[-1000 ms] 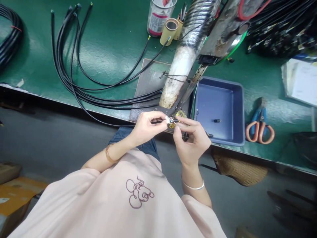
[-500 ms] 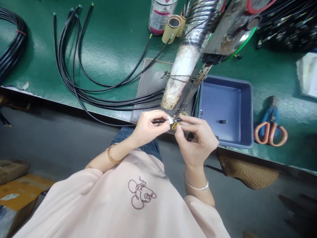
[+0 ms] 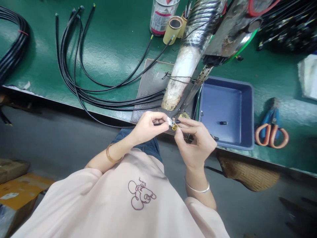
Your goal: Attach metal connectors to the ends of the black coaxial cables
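My left hand [image 3: 151, 127] pinches a black cable [image 3: 110, 126] close to its end, with something white at the fingertips. Opposite it, my right hand [image 3: 196, 140] is closed at thumb and fingers on a thin wire end with a small yellow loop [image 3: 174, 127] beside it; exactly what the fingers grip is too small to make out. Both hands meet just under the lower end of a slanting metal arm [image 3: 192, 94]. Left of that arm, a wrapped silvery tube [image 3: 182, 69] slopes down towards the hands. A grey board [image 3: 151, 76] lies underneath.
A blue tray [image 3: 250, 115] with a small black piece [image 3: 223, 123] stands to the right. Orange-handled pliers [image 3: 272, 134] lie beyond it. Several black cables [image 3: 64, 71] curve across the green table [image 3: 119, 36]. A can [image 3: 162, 19] and a yellowish cup [image 3: 170, 34] stand behind.
The hands hold nearly the same place, with only slight finger shifts at the cable end. The whole view has moved a little.
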`<act>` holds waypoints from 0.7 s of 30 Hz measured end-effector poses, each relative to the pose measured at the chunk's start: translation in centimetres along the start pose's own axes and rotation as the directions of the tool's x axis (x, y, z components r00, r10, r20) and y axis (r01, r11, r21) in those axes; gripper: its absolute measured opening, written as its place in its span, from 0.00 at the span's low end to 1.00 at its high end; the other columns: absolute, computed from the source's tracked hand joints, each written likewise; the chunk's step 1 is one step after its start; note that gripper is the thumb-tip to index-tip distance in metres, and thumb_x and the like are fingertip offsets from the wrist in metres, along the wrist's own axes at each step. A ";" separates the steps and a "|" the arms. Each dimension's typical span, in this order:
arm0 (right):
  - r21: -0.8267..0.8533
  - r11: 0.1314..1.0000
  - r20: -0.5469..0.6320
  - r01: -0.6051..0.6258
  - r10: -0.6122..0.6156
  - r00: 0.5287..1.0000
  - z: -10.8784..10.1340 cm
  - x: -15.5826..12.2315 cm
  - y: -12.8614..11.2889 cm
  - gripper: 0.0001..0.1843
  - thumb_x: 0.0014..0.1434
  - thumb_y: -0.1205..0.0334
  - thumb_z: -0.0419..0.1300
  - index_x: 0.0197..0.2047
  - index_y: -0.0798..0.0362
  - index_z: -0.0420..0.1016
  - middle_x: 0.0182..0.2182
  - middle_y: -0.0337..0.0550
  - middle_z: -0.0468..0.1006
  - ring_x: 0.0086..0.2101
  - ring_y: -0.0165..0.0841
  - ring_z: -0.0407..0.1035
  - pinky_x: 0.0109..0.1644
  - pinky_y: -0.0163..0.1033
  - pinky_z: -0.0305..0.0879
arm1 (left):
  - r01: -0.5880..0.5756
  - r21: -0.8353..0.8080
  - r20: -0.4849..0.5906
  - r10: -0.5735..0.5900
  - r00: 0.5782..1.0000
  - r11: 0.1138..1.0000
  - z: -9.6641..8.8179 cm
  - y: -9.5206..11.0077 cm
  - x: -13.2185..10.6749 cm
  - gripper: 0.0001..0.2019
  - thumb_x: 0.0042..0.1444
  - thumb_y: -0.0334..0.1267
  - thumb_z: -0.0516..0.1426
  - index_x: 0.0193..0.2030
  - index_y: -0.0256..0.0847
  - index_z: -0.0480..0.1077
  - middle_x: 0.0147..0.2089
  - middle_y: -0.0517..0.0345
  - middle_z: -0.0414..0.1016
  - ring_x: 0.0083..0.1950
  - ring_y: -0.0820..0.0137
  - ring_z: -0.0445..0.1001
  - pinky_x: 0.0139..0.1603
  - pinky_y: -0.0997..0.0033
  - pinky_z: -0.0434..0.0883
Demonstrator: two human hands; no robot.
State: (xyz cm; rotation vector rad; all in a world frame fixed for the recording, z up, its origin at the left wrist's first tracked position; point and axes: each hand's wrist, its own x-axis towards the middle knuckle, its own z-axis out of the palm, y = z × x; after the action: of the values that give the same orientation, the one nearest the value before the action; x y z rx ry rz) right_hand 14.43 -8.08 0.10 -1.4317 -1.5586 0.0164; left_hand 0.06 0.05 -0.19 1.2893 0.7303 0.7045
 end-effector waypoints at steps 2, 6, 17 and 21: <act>-0.002 1.000 0.006 -0.010 0.010 1.000 0.0 0.1 0.0 0.09 0.58 0.73 0.65 0.33 0.50 0.73 0.39 0.41 0.85 0.40 0.33 0.81 0.43 0.39 0.80 | 0.009 -0.010 0.005 -0.009 1.000 1.000 0.0 0.1 0.1 0.07 0.48 0.35 0.57 0.27 0.33 0.73 0.23 0.62 0.67 0.27 0.78 0.62 0.30 0.78 0.62; -0.012 1.000 0.013 -0.020 0.020 1.000 0.0 0.4 -0.1 0.08 0.59 0.73 0.65 0.33 0.50 0.74 0.39 0.41 0.85 0.40 0.33 0.81 0.43 0.39 0.79 | 0.003 0.014 -0.010 -0.003 1.000 1.000 0.0 0.4 0.3 0.08 0.49 0.36 0.57 0.27 0.33 0.74 0.24 0.62 0.68 0.27 0.78 0.63 0.30 0.78 0.62; -0.097 0.995 0.020 0.028 -0.026 0.999 -0.4 0.9 -0.8 0.09 0.57 0.74 0.67 0.34 0.50 0.74 0.40 0.41 0.85 0.41 0.35 0.82 0.44 0.39 0.79 | -0.062 0.008 -0.016 0.062 0.998 0.998 0.0 0.5 0.4 0.06 0.48 0.34 0.57 0.27 0.34 0.74 0.25 0.61 0.71 0.28 0.77 0.66 0.33 0.77 0.65; -0.111 0.993 0.029 0.035 -0.032 0.999 -0.6 0.7 -1.2 0.10 0.57 0.74 0.66 0.33 0.50 0.72 0.43 0.44 0.85 0.42 0.35 0.82 0.44 0.40 0.81 | -0.038 -0.021 -0.010 0.037 0.999 0.999 0.0 0.5 0.4 0.06 0.48 0.34 0.58 0.27 0.34 0.74 0.25 0.61 0.70 0.29 0.77 0.66 0.33 0.77 0.65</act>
State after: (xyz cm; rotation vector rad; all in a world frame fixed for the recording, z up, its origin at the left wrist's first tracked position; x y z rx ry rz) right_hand 13.98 -8.29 1.54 -1.4972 -1.6279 -0.0724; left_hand 0.22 0.43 0.24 1.2839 0.7066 0.7476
